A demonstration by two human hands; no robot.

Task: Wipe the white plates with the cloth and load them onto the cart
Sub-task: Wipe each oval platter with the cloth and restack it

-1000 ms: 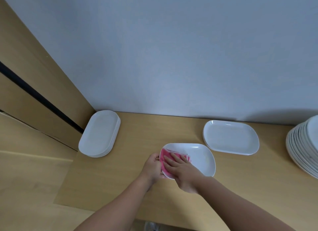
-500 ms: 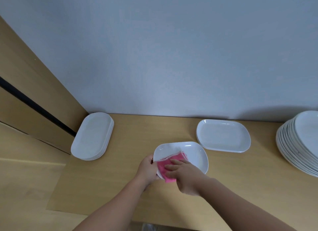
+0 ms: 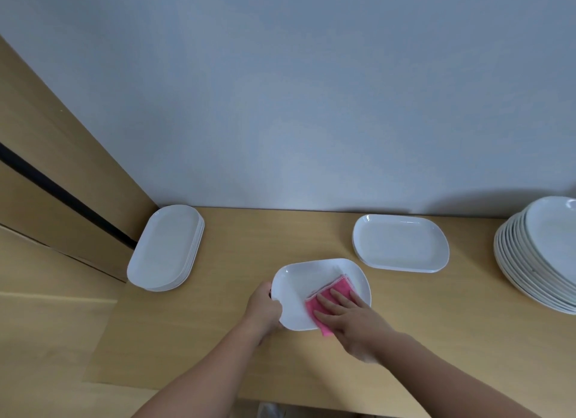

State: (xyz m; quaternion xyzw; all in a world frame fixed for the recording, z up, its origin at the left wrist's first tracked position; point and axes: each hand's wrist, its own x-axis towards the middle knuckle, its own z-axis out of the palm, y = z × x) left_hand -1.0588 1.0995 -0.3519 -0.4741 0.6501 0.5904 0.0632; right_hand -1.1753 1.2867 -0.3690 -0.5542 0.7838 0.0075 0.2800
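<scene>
Head view: pink cloth (image 3: 334,286) on white plate (image 3: 297,288)

My left grip (image 3: 263,307) holds the plate (image 3: 307,280) by its near-left rim on the counter (image 3: 202,339). My right grip (image 3: 350,319) presses the cloth (image 3: 311,308) flat inside it, fingers straight. Left stack (image 3: 165,249), rear plate (image 3: 400,243) and right stack (image 3: 536,255) stand apart.

Single view: a wide-angle head-worn camera, above and near the wooden counter (image 3: 467,308), facing forward and down toward the grey wall (image 3: 311,90) behind it.
</scene>
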